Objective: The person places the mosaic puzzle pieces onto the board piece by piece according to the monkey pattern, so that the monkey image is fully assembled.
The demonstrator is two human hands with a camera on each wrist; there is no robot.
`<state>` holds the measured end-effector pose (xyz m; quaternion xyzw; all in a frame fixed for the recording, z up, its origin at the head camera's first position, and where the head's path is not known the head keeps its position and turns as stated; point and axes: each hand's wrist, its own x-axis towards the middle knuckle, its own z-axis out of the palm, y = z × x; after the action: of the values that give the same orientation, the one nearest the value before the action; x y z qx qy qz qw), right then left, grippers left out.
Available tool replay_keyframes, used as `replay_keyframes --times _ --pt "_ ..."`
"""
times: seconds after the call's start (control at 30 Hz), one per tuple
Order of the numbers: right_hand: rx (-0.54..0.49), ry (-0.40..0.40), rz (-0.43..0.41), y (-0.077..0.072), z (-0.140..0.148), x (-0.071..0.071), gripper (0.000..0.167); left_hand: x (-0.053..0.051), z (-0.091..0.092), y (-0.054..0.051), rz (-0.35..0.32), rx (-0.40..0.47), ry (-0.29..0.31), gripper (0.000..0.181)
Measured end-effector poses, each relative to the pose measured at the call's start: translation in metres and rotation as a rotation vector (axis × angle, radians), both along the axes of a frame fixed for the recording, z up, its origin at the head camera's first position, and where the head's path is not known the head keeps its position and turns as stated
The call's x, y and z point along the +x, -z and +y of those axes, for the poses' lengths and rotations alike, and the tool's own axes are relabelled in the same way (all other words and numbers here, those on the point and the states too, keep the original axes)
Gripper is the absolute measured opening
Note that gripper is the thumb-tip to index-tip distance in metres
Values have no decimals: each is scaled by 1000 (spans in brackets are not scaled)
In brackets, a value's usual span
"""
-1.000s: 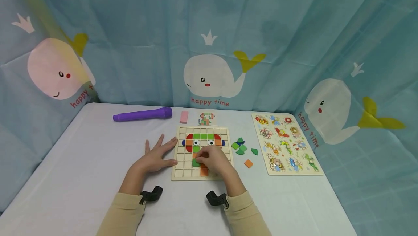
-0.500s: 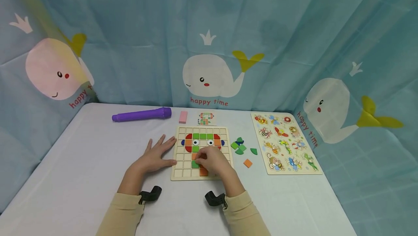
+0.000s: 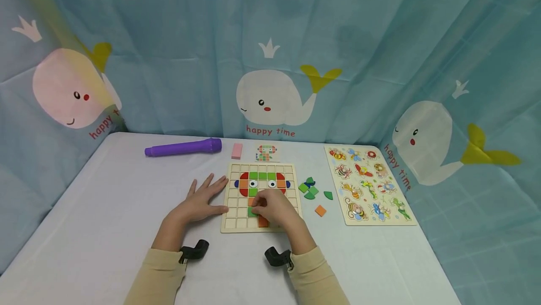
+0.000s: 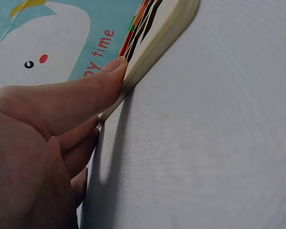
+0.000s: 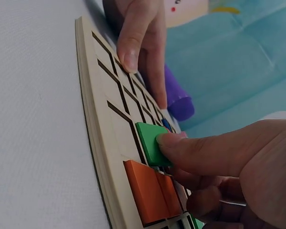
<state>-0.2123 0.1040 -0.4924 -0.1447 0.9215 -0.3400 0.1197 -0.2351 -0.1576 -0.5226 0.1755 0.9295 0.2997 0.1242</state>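
Thumb and curled fingers close together, the right hand (image 3: 276, 206) pinches a green tile (image 5: 149, 143) at a square of the wooden board (image 3: 230, 223). The left hand (image 3: 198, 206), fingers spread, touches the board's edge, apparently steadying it; loose tiles (image 3: 304, 187) lie beside, seemingly for easy reach.

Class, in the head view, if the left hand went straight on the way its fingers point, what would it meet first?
Probably the wooden grid board, whose edge the left hand touches with its thumb; fingertip depth is harder to judge.
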Motion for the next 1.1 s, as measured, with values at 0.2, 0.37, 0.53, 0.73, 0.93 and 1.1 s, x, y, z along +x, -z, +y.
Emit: replay_keyframes --times 0.2,0.37,0.53,0.73,0.93,1.1 --pt "31 19 25 2 -1 0 11 0 0 -1 -3 5 -2 92" --pt "-15 79 2 2 5 -1 12 0 0 1 -11 -5 0 93" --pt "-80 168 31 -5 29 -9 15 -1 -1 1 -9 4 -4 93" --pt "-68 360 80 -7 71 -17 19 -1 -1 2 -5 6 -4 93" --pt "-60 478 98 -4 104 -19 20 -2 -1 3 -3 25 6 93" --pt "-58 552 76 -1 123 -19 21 -2 -1 2 -3 19 5 93"
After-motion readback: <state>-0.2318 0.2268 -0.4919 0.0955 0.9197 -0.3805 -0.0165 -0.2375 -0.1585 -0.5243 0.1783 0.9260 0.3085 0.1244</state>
